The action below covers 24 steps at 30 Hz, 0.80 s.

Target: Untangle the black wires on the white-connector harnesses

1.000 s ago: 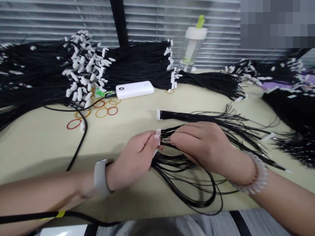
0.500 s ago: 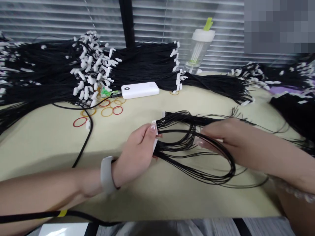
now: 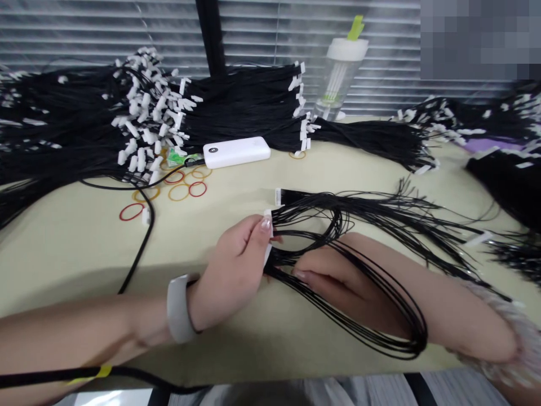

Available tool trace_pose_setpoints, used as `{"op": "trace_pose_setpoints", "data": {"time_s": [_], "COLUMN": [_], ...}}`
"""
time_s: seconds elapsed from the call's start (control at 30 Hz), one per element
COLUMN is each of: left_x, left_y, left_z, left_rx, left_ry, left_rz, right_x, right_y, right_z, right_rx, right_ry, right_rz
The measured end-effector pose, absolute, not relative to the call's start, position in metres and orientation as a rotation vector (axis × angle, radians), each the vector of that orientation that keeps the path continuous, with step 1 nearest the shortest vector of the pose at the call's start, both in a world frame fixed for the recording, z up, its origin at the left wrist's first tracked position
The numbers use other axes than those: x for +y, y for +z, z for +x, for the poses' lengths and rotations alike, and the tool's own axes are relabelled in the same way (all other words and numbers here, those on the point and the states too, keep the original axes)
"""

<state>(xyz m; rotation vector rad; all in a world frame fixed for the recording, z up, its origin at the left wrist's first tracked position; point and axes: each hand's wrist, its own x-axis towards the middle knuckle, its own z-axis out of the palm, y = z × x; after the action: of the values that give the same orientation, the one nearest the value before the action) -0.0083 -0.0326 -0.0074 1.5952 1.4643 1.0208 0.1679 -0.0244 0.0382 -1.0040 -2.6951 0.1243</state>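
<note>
From my end I see the left hand closed, its thumb pressing an upper white connector against the fingers, with a lower white connector showing just below the thumb, at the hand's right edge. Black wires run from these connectors toward the right hand, where part of them sweeps over the back of that hand in a wide loop. The right hand is mostly curled, thumb and forefinger nearly together beside the lower strands; I cannot tell whether a wire is caught between them. To handle this well, I would want the left pinch firm on the plastic rather than on the wires, with the two connectors level so neither slips out of line. I would have the right fingertips work close to the connectors, where the strands are easiest to sort, and would lift the big loop clear of the wrist before any pull, since it could snag on the bracelet. A second bundle lies on the table just beyond both hands, its end connector near the left thumb; its loose strands could tangle with the held ones, so I judge small, slow finger movements safest.
</note>
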Motion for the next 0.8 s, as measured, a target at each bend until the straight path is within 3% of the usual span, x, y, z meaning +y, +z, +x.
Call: {"op": "trace_pose_setpoints", "data": {"time_s": [0.13,0.43,0.7,0.8], "left_x": [-0.033,-0.033,-0.033,-0.033], "left_y": [-0.007,-0.006,-0.005,-0.003], "left_z": [-0.008,-0.008,-0.008,-0.008], "left_rx": [1.470,1.464,1.436,1.433], "left_ry": [1.019,1.007,0.962,0.965], "left_rz": [1.628,1.634,1.519,1.483], "right_x": [-0.022,-0.024,-0.016,-0.008], "right_y": [0.030,0.030,0.037,0.053], "right_z": [0.158,0.154,0.179,0.204], "right_rx": [-2.839,-2.830,-2.785,-2.468], "right_ry": [0.424,0.441,0.054,0.048], "right_rz": [-1.026,-1.064,-1.160,-1.256]}}
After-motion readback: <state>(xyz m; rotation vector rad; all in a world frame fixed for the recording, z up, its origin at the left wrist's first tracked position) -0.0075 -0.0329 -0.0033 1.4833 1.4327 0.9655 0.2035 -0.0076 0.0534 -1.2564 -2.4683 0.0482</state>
